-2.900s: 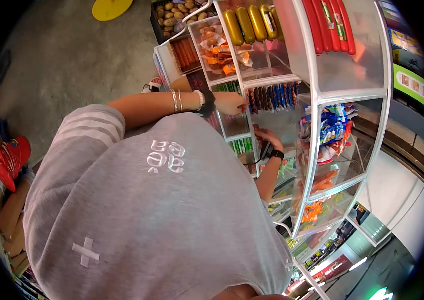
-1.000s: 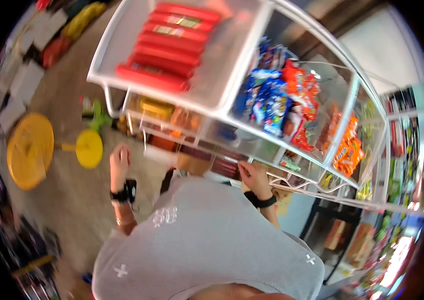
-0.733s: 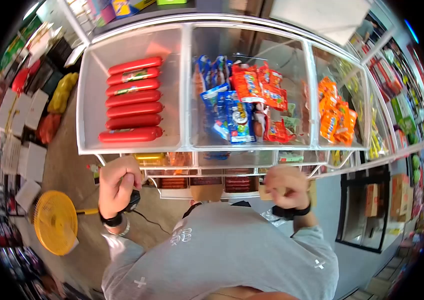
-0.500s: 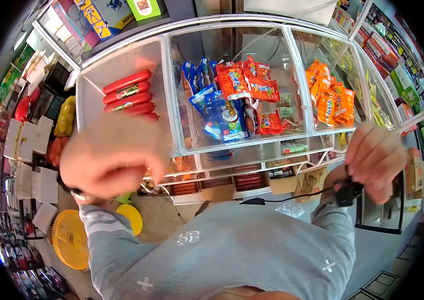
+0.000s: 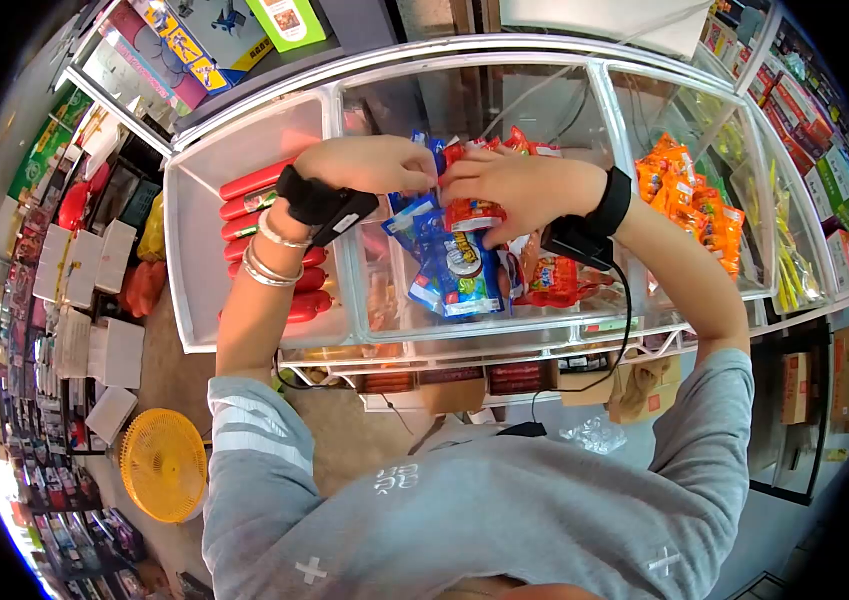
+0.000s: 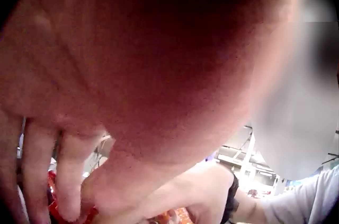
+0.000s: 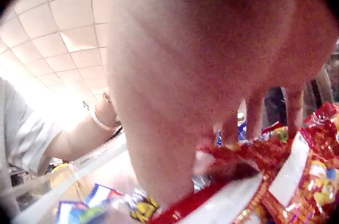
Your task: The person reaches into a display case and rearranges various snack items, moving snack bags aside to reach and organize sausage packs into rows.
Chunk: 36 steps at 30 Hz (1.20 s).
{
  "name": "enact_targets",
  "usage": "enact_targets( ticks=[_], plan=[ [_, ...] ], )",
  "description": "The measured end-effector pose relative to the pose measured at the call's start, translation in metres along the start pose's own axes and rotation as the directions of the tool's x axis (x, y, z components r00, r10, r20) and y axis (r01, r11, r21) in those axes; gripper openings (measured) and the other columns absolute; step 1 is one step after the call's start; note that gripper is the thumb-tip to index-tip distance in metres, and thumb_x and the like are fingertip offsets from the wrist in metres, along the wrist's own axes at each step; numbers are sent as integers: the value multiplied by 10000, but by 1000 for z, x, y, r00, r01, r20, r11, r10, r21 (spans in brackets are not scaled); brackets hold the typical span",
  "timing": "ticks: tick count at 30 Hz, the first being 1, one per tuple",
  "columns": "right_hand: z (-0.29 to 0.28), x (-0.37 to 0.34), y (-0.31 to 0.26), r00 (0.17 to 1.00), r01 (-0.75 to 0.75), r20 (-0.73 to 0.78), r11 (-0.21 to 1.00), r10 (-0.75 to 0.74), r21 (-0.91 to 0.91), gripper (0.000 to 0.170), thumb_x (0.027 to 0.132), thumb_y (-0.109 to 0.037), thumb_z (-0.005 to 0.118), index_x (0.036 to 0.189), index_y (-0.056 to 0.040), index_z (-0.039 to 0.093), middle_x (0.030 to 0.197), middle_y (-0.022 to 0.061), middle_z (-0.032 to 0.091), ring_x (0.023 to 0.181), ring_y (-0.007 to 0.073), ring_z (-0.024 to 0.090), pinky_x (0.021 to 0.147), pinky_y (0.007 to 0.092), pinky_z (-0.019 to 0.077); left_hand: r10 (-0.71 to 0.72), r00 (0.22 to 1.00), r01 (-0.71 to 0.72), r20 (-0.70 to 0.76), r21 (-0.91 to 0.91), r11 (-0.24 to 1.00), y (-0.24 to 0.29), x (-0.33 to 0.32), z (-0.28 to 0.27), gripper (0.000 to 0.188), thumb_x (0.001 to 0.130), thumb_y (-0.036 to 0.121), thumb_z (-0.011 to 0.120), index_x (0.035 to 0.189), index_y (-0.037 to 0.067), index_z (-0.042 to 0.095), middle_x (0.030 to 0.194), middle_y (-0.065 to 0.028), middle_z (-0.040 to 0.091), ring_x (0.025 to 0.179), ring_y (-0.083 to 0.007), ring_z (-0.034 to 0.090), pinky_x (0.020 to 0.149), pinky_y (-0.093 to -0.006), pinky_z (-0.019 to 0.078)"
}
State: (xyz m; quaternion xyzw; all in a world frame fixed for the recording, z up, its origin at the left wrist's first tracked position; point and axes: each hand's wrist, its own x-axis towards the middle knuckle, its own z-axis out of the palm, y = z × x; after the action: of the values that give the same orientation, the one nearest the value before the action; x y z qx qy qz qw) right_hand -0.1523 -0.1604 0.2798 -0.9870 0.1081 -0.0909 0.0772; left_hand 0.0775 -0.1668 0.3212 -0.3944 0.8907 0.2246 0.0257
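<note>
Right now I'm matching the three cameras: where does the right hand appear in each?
Head: right hand, above centre, slightly right.
Left wrist: right hand, bottom middle.
Right wrist: right hand, filling much of it.
Shared landmark: red packaging, under its fingers; lower left; lower right, respectively.

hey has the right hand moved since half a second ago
Yes, leftward and forward: in the head view, the right hand has crossed from right of the white divider to its left, onto the red packets.

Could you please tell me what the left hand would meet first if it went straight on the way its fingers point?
Most likely the right hand, just ahead over a red packet; depth is unclear there, so that packet might come first.
</note>
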Motion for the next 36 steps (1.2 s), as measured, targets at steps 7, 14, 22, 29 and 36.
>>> enact_targets(
  ticks=[7, 14, 22, 29, 36],
  plan=[
    [-2, -24, 10, 966, -259, -95, 929, 242, -264, 262, 616, -144, 676, 867, -82, 633, 951, 51, 571, 976, 237, 521, 836, 375, 384, -162, 978, 186, 134, -189, 964, 19, -12, 9, 310, 913, 252, 541, 1122, 24, 532, 886, -46, 593, 772, -129, 577, 667, -263, 465],
    [-25, -49, 12, 804, -492, 55, 715, 592, -497, 120, 630, -155, 653, 701, -59, 660, 856, 84, 610, 922, 260, 558, 861, 394, 410, -4, 972, 74, -234, 289, 955, 32, -22, 47, 473, 821, 296, 621, 1158, -13, 500, 1050, -182, 508, 1049, -330, 495, 855, -394, 454],
    [-52, -30, -31, 737, -563, 304, 797, 603, -218, 301, 767, -242, 652, 965, -16, 635, 980, 143, 613, 1011, 328, 546, 823, 396, 460, 31, 991, -23, -131, 61, 998, 41, -28, 50, 488, 851, 288, 635, 1183, -29, 470, 987, -155, 537, 902, -250, 572, 779, -327, 461],
    [22, -18, 25, 944, -313, -126, 948, 305, -51, 757, 723, -143, 690, 1352, 31, 307, 1335, 213, 406, 1218, 374, 409, 1000, 400, 378, -69, 975, 138, 213, -328, 935, 10, -21, 31, 314, 898, 239, 594, 1088, 2, 511, 778, -43, 561, 646, -94, 521, 593, -255, 435],
    [19, -17, 33, 924, -370, 9, 899, 383, -235, 758, 574, -121, 746, 1245, 36, 429, 1190, 171, 464, 1123, 334, 423, 940, 407, 400, -88, 973, 144, 213, -263, 954, 15, -27, 31, 344, 933, 322, 525, 1084, 14, 542, 835, -37, 607, 751, -105, 557, 651, -264, 465]
  ],
)
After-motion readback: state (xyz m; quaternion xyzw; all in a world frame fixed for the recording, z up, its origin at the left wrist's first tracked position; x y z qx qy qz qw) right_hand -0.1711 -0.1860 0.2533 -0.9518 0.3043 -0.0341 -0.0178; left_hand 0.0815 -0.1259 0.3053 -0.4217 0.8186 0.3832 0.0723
